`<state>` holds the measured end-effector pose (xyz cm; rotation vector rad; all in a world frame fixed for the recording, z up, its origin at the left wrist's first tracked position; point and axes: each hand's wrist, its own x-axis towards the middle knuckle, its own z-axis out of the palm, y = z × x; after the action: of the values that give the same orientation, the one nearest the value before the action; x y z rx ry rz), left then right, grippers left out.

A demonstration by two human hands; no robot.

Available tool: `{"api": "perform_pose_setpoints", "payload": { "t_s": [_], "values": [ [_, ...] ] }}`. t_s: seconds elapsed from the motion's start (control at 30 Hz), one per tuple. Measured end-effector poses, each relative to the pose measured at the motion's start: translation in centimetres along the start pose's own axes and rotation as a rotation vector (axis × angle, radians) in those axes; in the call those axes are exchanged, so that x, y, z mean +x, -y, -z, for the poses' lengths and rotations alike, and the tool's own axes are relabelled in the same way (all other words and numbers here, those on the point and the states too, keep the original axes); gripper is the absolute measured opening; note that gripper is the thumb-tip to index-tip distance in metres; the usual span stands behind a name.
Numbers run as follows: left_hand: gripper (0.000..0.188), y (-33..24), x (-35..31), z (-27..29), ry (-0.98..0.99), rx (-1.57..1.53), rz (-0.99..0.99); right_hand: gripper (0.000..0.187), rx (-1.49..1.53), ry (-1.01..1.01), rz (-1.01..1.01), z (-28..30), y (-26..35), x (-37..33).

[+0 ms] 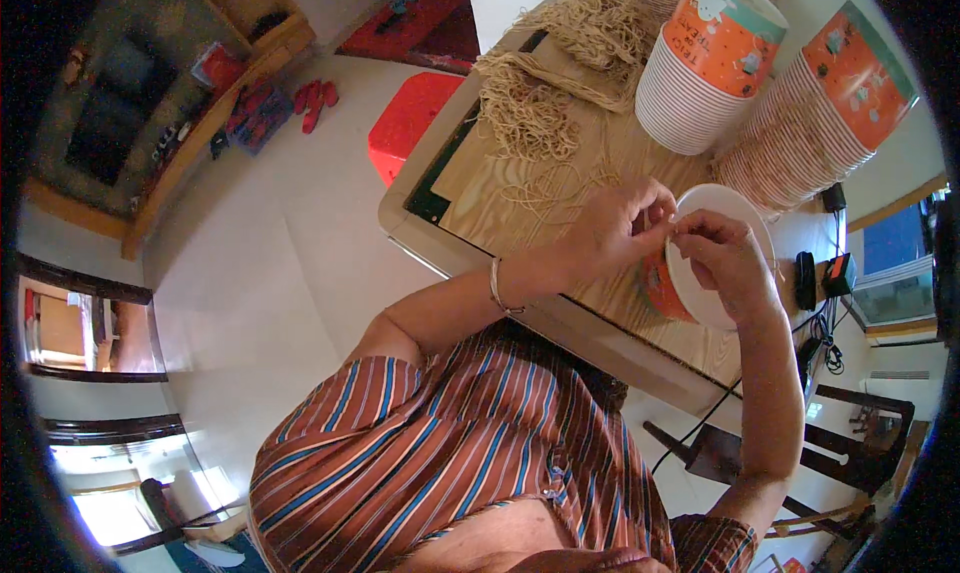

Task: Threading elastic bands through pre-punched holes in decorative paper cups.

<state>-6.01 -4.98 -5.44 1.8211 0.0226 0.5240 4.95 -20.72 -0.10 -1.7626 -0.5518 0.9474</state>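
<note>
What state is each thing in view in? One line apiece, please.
Orange-and-white bucket: unstacked, round white end facing the camera.
Left hand: fingers bent at the bucket's edge; grip unclear.
Right hand: fingers bent at the same edge; grip unclear.
Front bucket stacks: nested; the right one has twine strands over its rims.
Twine bundles: heaped loosely on the table.
Red stool: standing beside the table.
Red slippers: lying on the floor.

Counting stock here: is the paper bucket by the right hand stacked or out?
Out. The paper bucket shows an orange side and a white round face, without the packed rims of the stacks beyond.
</note>
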Motion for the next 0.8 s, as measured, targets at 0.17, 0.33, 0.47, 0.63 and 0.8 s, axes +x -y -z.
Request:
{"api": "perform_pose_setpoints", "payload": {
  "t_s": [0.17,0.33,0.47,0.63,0.8],
  "values": [
    [0.020,1.5,-0.2,-0.6,-0.057,0.468,-0.508,0.009,0.071,0.048,0.019,0.5,-0.8,0.3],
    [0.017,0.5,-0.8,-0.6,-0.066,0.625,-0.584,0.010,0.105,0.069,-0.016,0.8,-1.2,0.5],
    [0.011,-0.6,-0.7,-0.1,-0.073,0.776,-0.678,0.009,0.071,0.071,-0.013,0.7,-0.8,0.2],
    [0.012,-2.5,0.2,0.7,0.104,0.934,-0.674,0.010,-0.132,-0.007,0.011,0.1,-0.2,-0.2],
    [0.014,-2.4,0.9,0.9,0.200,0.968,-0.770,0.012,-0.159,0.015,0.029,0.2,0.1,-0.4]
  ]
}}
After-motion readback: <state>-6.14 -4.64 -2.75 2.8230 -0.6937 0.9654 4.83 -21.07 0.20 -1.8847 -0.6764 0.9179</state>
